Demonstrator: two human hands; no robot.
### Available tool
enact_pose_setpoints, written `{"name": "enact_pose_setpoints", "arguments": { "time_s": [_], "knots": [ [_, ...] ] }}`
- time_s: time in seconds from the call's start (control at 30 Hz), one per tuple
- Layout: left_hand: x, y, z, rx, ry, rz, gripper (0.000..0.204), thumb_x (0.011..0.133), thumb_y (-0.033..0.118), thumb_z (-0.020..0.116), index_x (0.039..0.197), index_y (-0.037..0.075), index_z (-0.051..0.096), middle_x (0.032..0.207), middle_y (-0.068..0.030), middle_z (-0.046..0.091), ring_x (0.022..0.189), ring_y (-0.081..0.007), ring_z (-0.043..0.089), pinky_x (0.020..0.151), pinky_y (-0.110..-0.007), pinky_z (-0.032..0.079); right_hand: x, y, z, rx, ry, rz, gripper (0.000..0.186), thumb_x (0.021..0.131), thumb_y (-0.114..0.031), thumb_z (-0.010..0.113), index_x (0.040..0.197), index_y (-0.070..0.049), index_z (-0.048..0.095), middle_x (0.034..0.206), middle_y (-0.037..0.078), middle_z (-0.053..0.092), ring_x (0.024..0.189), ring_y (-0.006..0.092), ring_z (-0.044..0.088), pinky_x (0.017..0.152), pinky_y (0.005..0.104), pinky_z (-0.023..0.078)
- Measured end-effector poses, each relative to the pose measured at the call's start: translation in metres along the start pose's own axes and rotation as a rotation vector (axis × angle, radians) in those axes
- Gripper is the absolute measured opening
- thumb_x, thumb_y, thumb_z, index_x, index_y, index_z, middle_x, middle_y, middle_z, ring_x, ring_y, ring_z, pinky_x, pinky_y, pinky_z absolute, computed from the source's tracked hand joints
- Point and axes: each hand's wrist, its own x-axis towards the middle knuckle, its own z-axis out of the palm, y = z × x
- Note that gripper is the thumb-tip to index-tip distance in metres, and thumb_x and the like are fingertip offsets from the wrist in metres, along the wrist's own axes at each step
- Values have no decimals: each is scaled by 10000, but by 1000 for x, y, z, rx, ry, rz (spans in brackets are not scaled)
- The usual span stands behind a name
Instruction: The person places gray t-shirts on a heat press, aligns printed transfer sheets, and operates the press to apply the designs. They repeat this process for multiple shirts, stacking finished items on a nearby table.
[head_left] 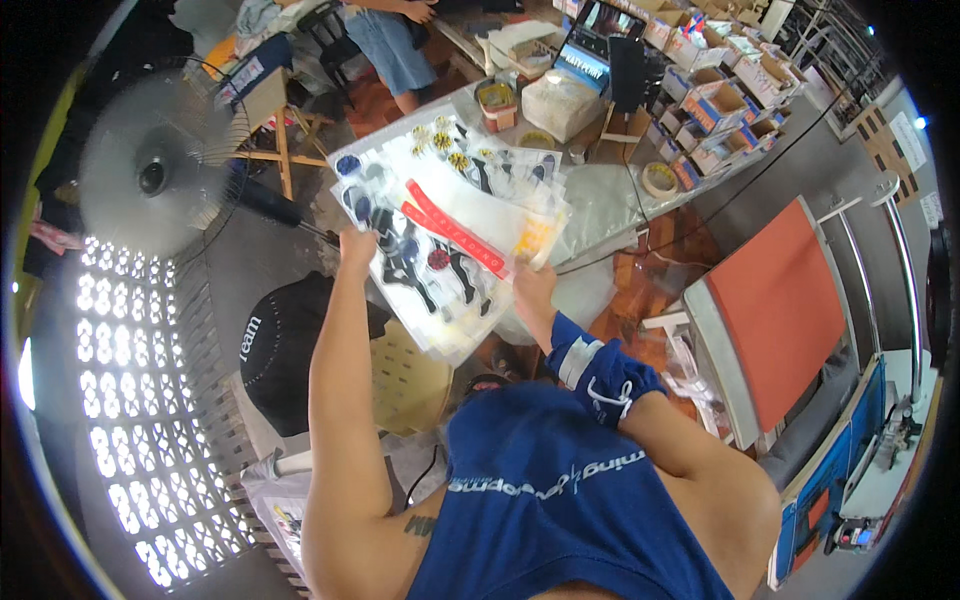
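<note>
A stack of printed plastic-looking sheets (pixel 405 175) is held up before me, tilted, its edges slightly fanned. White and glossy, it shows black figures, yellow and blue round shapes, crossed red bands and an orange patch. My left hand (pixel 357 250) grips the left edge, fingers closed round it. At the lower right edge my right hand (pixel 533 285) pinches the sheets, thumb on top and the other fingers mostly hidden beneath. A blue cloth with a white band is wrapped about my right forearm. The stack hides part of the table (pixel 600 215) behind it.
A fan (pixel 152 177) spins at left beside a black cloth-draped chair (pixel 285 350). On the table are a phone (pixel 597 50), a wrapped block (pixel 562 105), a tape roll (pixel 660 180) and several small boxes (pixel 718 105). An orange-topped press board (pixel 778 310) stands right. Another person (pixel 390 50) stands beyond.
</note>
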Motion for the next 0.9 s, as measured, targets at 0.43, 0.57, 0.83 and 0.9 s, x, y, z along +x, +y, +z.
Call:
{"name": "enact_pose_setpoints", "arguments": {
  "time_s": [0.43, 0.57, 0.83, 0.9],
  "knots": [
    [-63, -53, 121, -90, 32, -220, 350, 881, 165, 644, 1188, -3, 624, 971, -126, 717, 936, -249, 687, 833, -377, 527, 37, -19, -42, -1222, -446, -277, 215, 845, -212, 668, 913, -9, 690, 854, 184, 706, 801, 410, 660, 738, 459, 542],
    [-72, -34, 147, -726, -227, -679, 106, 899, 107, 645, 984, 89, 586, 872, -30, 597, 811, -188, 586, 697, -362, 497, 110, 2, 44, -1213, -522, -562, 325, 823, -204, 679, 1093, -24, 652, 1135, 251, 621, 1039, 439, 607, 904, 504, 507],
    [-63, -9, 156, -675, -88, -891, 80, 868, 94, 633, 934, 130, 606, 922, -4, 516, 864, -171, 495, 858, -503, 461, 155, -11, 104, -1580, -559, 211, 599, 796, -395, 671, 1247, -5, 616, 1331, 246, 585, 1242, 420, 572, 1011, 513, 480],
    [-69, -6, 152, -742, -110, -879, 86, 869, 97, 626, 941, 138, 604, 904, 0, 504, 862, -162, 482, 865, -509, 463, 159, -15, 107, -1638, -537, 119, 594, 777, -363, 671, 1231, 18, 628, 1300, 275, 602, 1212, 429, 596, 1006, 498, 490]
  ]
}}
